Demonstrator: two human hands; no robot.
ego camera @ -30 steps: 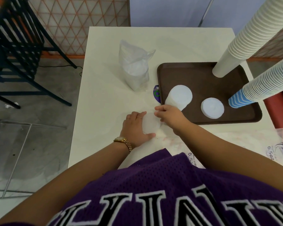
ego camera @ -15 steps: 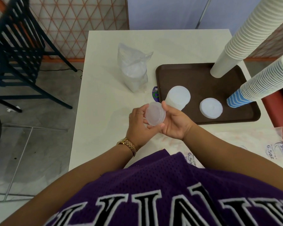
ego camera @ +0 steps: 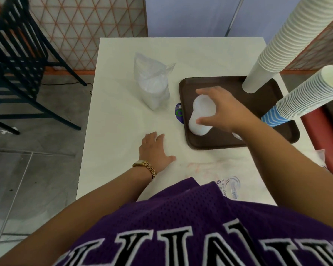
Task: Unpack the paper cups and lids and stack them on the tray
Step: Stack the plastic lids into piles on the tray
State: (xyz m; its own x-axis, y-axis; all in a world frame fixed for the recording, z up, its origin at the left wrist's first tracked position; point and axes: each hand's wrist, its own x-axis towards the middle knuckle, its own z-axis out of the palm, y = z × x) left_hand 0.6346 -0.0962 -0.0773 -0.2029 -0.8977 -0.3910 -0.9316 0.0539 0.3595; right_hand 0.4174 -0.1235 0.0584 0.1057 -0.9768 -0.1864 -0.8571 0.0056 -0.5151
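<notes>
A brown tray [ego camera: 219, 83] lies on the white table. On it stand a tall stack of white paper cups [ego camera: 288, 41], a stack of blue-striped cups [ego camera: 304, 100] and a short stack of translucent lids [ego camera: 199, 126]. My right hand [ego camera: 221, 112] hovers over that lid stack, its curled fingers holding a lid [ego camera: 203, 106] just above the top. A second lid pile [ego camera: 236, 135] is mostly hidden under my right forearm. My left hand [ego camera: 155, 150] rests flat on the table, fingers straight, holding nothing. A clear plastic bag of lids [ego camera: 152, 85] stands left of the tray.
Empty printed plastic wrappers [ego camera: 229, 181] lie on the table in front of me. A purple label [ego camera: 179, 116] peeks out at the tray's left edge. A dark metal chair [ego camera: 17, 64] stands on the floor to the left. A red surface [ego camera: 323, 139] borders the table's right.
Both hands held one lid near the table's front. My right hand has carried it up and right over the lid stack on the tray. My left hand let go and dropped flat onto the table.
</notes>
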